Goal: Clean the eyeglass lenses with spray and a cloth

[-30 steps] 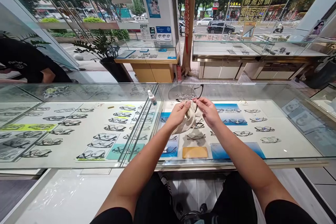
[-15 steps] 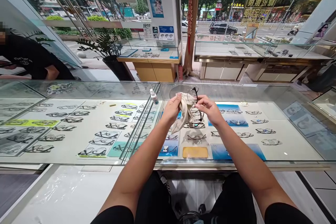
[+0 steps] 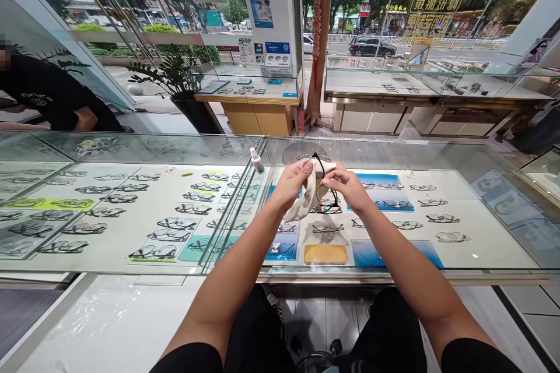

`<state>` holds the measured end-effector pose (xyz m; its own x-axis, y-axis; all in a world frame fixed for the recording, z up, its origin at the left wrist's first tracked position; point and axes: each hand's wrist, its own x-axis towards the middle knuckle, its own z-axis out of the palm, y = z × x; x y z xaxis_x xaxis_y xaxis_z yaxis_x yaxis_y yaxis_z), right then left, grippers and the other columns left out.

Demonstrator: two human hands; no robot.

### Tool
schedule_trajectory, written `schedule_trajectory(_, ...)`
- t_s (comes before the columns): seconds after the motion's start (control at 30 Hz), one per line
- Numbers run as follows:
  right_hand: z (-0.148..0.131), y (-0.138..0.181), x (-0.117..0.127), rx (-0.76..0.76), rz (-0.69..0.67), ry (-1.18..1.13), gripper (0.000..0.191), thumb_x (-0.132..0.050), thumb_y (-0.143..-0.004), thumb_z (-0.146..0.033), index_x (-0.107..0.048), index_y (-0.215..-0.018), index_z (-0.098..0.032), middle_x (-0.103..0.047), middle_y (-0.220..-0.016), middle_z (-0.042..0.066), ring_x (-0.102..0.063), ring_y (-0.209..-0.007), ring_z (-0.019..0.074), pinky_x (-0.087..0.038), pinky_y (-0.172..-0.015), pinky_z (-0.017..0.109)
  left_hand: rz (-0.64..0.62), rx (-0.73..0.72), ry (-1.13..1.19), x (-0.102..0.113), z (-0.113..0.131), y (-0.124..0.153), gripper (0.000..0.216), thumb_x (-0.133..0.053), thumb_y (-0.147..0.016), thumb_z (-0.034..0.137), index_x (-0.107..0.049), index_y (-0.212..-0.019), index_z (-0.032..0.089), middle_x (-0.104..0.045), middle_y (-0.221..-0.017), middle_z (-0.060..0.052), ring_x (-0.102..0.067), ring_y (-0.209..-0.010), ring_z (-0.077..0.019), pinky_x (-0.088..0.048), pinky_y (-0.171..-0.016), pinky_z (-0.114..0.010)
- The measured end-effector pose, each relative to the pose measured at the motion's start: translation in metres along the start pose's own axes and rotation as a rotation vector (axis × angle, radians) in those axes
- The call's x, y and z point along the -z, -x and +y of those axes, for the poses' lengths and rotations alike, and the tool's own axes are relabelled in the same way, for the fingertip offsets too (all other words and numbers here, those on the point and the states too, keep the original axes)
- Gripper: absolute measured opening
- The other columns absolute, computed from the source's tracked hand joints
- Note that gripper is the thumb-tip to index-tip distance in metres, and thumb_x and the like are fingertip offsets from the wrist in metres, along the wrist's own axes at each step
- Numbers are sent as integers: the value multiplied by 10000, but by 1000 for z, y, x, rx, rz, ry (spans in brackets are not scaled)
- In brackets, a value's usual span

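Note:
Above the glass counter, my left hand (image 3: 292, 185) is closed on a pale beige cloth (image 3: 304, 205), its loose end hanging below the fingers. My right hand (image 3: 347, 185) pinches a pair of dark-framed eyeglasses (image 3: 332, 201) at the middle of the frame. The cloth is folded over the upper lens and reaches across to the right fingertips. The lower lens shows uncovered beneath the hands. Fingers and cloth hide part of the frame. A small white spray bottle (image 3: 256, 161) stands on the glass, left of my left hand.
Under the counter's glass top (image 3: 485, 227) lie rows of spectacles (image 3: 170, 235), blue display cards (image 3: 396, 252) and a yellow case (image 3: 325, 254). A person in black (image 3: 56, 93) leans over at the far left. Another display case (image 3: 254, 96) and a potted plant (image 3: 186, 93) stand beyond the counter.
The cloth has moved up and right over the upper lens and now touches my right fingertips. The glasses have tilted and sit slightly lower. The spray bottle stays put.

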<state>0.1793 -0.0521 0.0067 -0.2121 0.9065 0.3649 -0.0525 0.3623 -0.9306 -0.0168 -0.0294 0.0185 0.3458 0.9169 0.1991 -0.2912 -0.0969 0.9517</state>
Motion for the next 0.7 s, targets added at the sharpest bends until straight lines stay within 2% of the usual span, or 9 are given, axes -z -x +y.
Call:
schedule_trajectory(0.1, 2, 0, 0, -22, 10, -37, 368, -900, -815, -617, -822, -778, -259, -616, -977, 37, -588, -1019, 250, -467, -1019, 420, -7, 5, 21, -1, 5, 2, 605, -944, -787, 699, -728, -916, 149, -690, -713, -1, -559, -593, -108, -418, -576, -224)
schedule_trajectory(0.23, 2, 0, -1, -33, 16, -100, 336, -908, -797, -590, -834, -770, -264, -657, -958, 36, -600, -1002, 247, -477, -1006, 414, -17, 38, 28, -2, 10, 5, 579, -995, -746, 631, -723, -929, 153, -705, -723, -5, -581, -576, -110, -437, -555, -222)
schedule_trajectory(0.37, 3, 1, -2, -48, 19, -122, 346, -912, -789, -602, -838, -775, -264, -690, -896, 36, -614, -959, 249, -495, -974, 418, -5, 41, 14, -5, 11, 8, 570, -1041, -699, 537, -766, -1015, 150, -776, -835, -47, -684, -675, -161, -549, -656, -264)
schedule_trajectory(0.43, 5, 1, -3, -49, 17, -118, 373, -918, -776, -620, -830, -774, -258, -696, -884, 38, -614, -941, 248, -504, -961, 419, 24, 3, -6, -7, 11, 8, 560, -1049, -682, 514, -775, -1004, 147, -780, -850, -48, -689, -704, -164, -557, -689, -270)
schedule_trajectory(0.57, 4, 2, -6, -54, 2, -124, 416, -932, -753, -632, -804, -764, -237, -667, -883, 31, -584, -877, 217, -499, -891, 385, 91, -72, -65, -12, 9, 9, 563, -1033, -676, 579, -757, -921, 154, -728, -778, -16, -611, -656, -130, -489, -640, -242)
schedule_trajectory(0.7, -4, 6, -10, -7, -30, -90, 416, -911, -804, -614, -769, -739, -228, -631, -928, 28, -561, -879, 206, -481, -873, 373, 150, -129, -97, -18, 8, 11, 616, -979, -709, 697, -670, -784, 170, -589, -661, 32, -471, -588, -93, -385, -568, -227)
